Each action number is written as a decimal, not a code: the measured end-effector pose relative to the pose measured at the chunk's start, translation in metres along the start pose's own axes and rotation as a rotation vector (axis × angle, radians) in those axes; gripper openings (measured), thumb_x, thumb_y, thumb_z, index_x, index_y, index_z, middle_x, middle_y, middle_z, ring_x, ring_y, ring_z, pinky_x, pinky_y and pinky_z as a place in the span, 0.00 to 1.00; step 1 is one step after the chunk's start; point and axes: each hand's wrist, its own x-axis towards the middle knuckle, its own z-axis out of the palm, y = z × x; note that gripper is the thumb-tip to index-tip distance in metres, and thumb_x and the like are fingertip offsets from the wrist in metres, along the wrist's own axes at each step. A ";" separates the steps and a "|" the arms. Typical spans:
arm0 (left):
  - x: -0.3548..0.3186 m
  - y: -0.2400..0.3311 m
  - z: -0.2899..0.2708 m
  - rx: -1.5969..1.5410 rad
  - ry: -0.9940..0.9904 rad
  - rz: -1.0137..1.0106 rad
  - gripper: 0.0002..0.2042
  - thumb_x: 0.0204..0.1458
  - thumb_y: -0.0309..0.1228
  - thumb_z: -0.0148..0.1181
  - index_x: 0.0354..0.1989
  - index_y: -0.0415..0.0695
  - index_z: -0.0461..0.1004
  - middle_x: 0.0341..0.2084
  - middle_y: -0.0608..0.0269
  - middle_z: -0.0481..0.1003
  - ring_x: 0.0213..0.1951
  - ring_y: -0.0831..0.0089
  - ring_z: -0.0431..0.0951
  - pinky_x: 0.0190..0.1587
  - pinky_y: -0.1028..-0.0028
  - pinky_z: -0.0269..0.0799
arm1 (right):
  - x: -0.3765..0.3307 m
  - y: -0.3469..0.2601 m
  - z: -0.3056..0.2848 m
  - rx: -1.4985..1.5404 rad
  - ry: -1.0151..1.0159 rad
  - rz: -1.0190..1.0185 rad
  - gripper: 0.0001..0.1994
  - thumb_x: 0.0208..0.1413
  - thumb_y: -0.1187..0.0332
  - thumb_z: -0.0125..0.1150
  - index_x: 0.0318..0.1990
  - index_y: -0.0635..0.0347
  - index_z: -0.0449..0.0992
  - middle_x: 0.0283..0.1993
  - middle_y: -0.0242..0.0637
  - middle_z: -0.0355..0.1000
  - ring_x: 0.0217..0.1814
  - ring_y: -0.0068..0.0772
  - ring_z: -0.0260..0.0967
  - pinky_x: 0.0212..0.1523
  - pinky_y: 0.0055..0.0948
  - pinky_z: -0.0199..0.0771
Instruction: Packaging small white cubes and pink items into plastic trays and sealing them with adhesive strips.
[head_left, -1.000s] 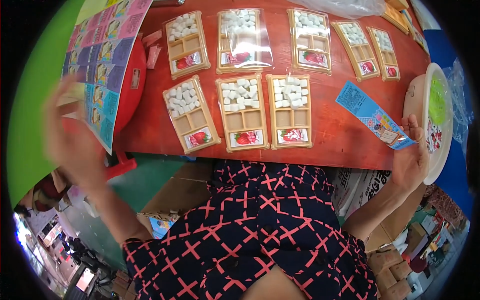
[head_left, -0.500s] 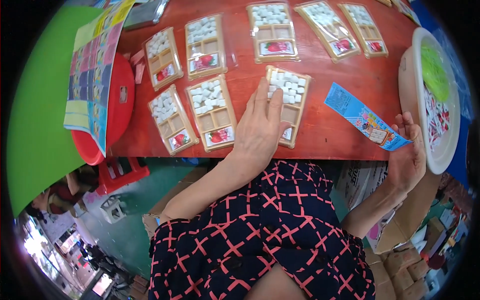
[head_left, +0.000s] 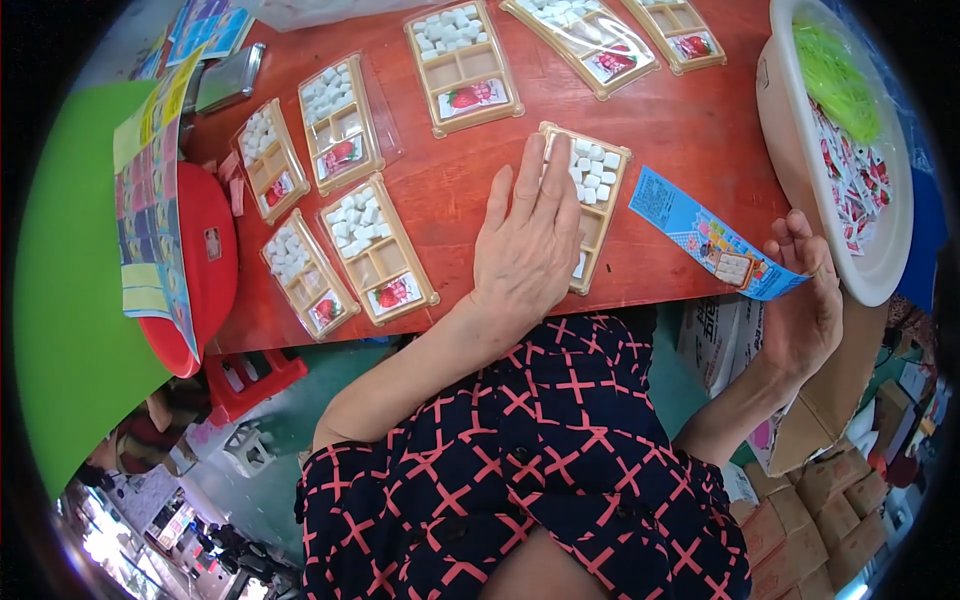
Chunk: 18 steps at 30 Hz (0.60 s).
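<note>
My left hand [head_left: 527, 238] lies flat, fingers together, on a tan plastic tray [head_left: 592, 190] of small white pieces at the near edge of the red table [head_left: 680, 120]. My right hand [head_left: 805, 300] holds one end of a long blue printed card [head_left: 700, 232] that lies across the table's edge beside that tray. Other tan trays with white pieces and a strawberry picture lie around: two [head_left: 378, 252] [head_left: 303, 275] to the left and one [head_left: 462, 64] beyond.
A white basin [head_left: 800, 150] with green shreds and small packets stands at the right. A red round lid [head_left: 200, 270] with a colourful printed sheet [head_left: 150, 200] over it sits at the left, beside a green surface [head_left: 70, 300]. Cardboard boxes [head_left: 820, 480] stand at lower right.
My left hand left the printed sheet at the left and came down flat on the tray near the table's middle. The right hand keeps hold of the blue card.
</note>
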 end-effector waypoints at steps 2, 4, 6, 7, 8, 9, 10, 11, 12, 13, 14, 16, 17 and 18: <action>0.003 -0.001 0.001 -0.100 -0.006 -0.043 0.23 0.42 0.35 0.53 0.45 0.31 0.63 0.56 0.42 0.53 0.60 0.51 0.49 0.57 0.58 0.49 | 0.001 -0.001 0.001 0.004 0.016 0.014 0.17 0.50 0.65 0.53 0.42 0.71 0.66 0.56 0.52 0.57 0.59 0.44 0.55 0.57 0.36 0.56; 0.003 -0.004 0.006 -0.184 0.000 -0.084 0.24 0.43 0.37 0.52 0.45 0.32 0.63 0.56 0.42 0.53 0.60 0.53 0.50 0.57 0.58 0.48 | 0.002 -0.002 -0.001 0.043 -0.035 0.017 0.15 0.49 0.65 0.55 0.39 0.69 0.67 0.55 0.52 0.57 0.59 0.43 0.55 0.56 0.36 0.56; 0.003 -0.003 0.008 -0.175 -0.001 -0.094 0.25 0.42 0.39 0.52 0.46 0.33 0.62 0.56 0.43 0.52 0.59 0.53 0.51 0.57 0.57 0.48 | 0.002 -0.002 -0.002 0.056 -0.045 0.021 0.14 0.49 0.66 0.55 0.38 0.69 0.67 0.55 0.52 0.57 0.58 0.43 0.56 0.56 0.36 0.56; 0.003 -0.002 0.009 -0.161 0.002 -0.104 0.26 0.42 0.40 0.52 0.47 0.34 0.62 0.56 0.43 0.52 0.59 0.53 0.52 0.57 0.56 0.47 | 0.002 -0.003 -0.002 0.071 -0.057 0.022 0.14 0.49 0.66 0.55 0.38 0.68 0.67 0.55 0.52 0.57 0.58 0.43 0.56 0.56 0.35 0.56; 0.004 0.000 0.008 -0.167 0.001 -0.102 0.26 0.42 0.40 0.52 0.47 0.34 0.62 0.56 0.43 0.52 0.59 0.53 0.52 0.57 0.56 0.47 | 0.002 -0.004 0.000 0.067 -0.053 0.022 0.14 0.49 0.66 0.55 0.38 0.68 0.67 0.55 0.52 0.57 0.58 0.43 0.56 0.56 0.35 0.56; 0.005 0.003 0.007 -0.131 0.000 -0.105 0.27 0.41 0.40 0.53 0.48 0.35 0.62 0.57 0.43 0.52 0.59 0.53 0.52 0.57 0.54 0.46 | 0.002 -0.003 0.002 0.078 -0.033 0.033 0.14 0.49 0.67 0.55 0.38 0.69 0.67 0.55 0.52 0.58 0.58 0.43 0.55 0.56 0.35 0.56; 0.007 0.005 0.007 -0.095 0.000 -0.107 0.28 0.41 0.41 0.53 0.50 0.36 0.61 0.57 0.43 0.51 0.58 0.54 0.52 0.57 0.53 0.45 | 0.002 -0.003 0.006 0.089 -0.012 0.043 0.14 0.49 0.67 0.55 0.38 0.69 0.66 0.54 0.51 0.58 0.58 0.43 0.55 0.56 0.36 0.56; 0.007 0.007 0.007 -0.100 0.003 -0.102 0.28 0.41 0.41 0.53 0.50 0.36 0.61 0.57 0.43 0.51 0.58 0.54 0.52 0.57 0.53 0.45 | 0.002 -0.002 0.011 0.084 -0.008 0.038 0.14 0.49 0.67 0.55 0.38 0.69 0.66 0.54 0.51 0.58 0.58 0.43 0.55 0.56 0.36 0.56; 0.006 0.008 0.009 -0.063 0.006 -0.112 0.29 0.41 0.40 0.53 0.51 0.37 0.61 0.57 0.43 0.51 0.58 0.54 0.52 0.56 0.52 0.44 | 0.002 0.000 0.017 0.052 0.036 0.048 0.13 0.48 0.67 0.55 0.36 0.68 0.66 0.53 0.50 0.60 0.56 0.41 0.57 0.54 0.34 0.57; 0.006 0.008 0.010 -0.026 0.010 -0.122 0.29 0.40 0.40 0.54 0.52 0.37 0.60 0.57 0.43 0.51 0.58 0.55 0.51 0.56 0.51 0.44 | 0.003 0.002 0.021 0.020 0.079 0.056 0.12 0.47 0.66 0.54 0.34 0.67 0.65 0.51 0.49 0.61 0.55 0.39 0.58 0.53 0.33 0.59; 0.005 0.009 0.009 -0.027 0.017 -0.123 0.29 0.40 0.40 0.54 0.52 0.37 0.60 0.57 0.43 0.51 0.58 0.55 0.51 0.56 0.51 0.44 | 0.005 0.005 0.022 0.017 0.076 0.051 0.12 0.47 0.66 0.54 0.34 0.67 0.65 0.51 0.49 0.61 0.55 0.39 0.58 0.53 0.33 0.59; 0.006 0.010 0.009 -0.039 0.034 -0.134 0.29 0.42 0.38 0.53 0.53 0.36 0.58 0.58 0.43 0.50 0.59 0.54 0.50 0.56 0.51 0.43 | 0.006 0.012 0.020 0.138 0.007 0.084 0.12 0.46 0.67 0.54 0.34 0.68 0.66 0.51 0.49 0.61 0.54 0.40 0.58 0.53 0.32 0.59; 0.006 0.010 0.009 -0.044 0.041 -0.126 0.29 0.42 0.38 0.53 0.53 0.36 0.58 0.58 0.43 0.50 0.59 0.54 0.50 0.56 0.51 0.43 | 0.005 0.013 0.021 0.167 -0.013 0.088 0.11 0.45 0.68 0.54 0.33 0.68 0.66 0.50 0.49 0.62 0.54 0.39 0.59 0.52 0.32 0.59; 0.004 0.010 0.008 -0.117 0.052 -0.145 0.29 0.42 0.36 0.53 0.53 0.36 0.58 0.58 0.43 0.49 0.58 0.54 0.50 0.56 0.51 0.43 | 0.004 0.014 0.023 0.166 -0.018 0.082 0.11 0.45 0.68 0.54 0.33 0.68 0.66 0.50 0.49 0.62 0.54 0.39 0.59 0.52 0.32 0.59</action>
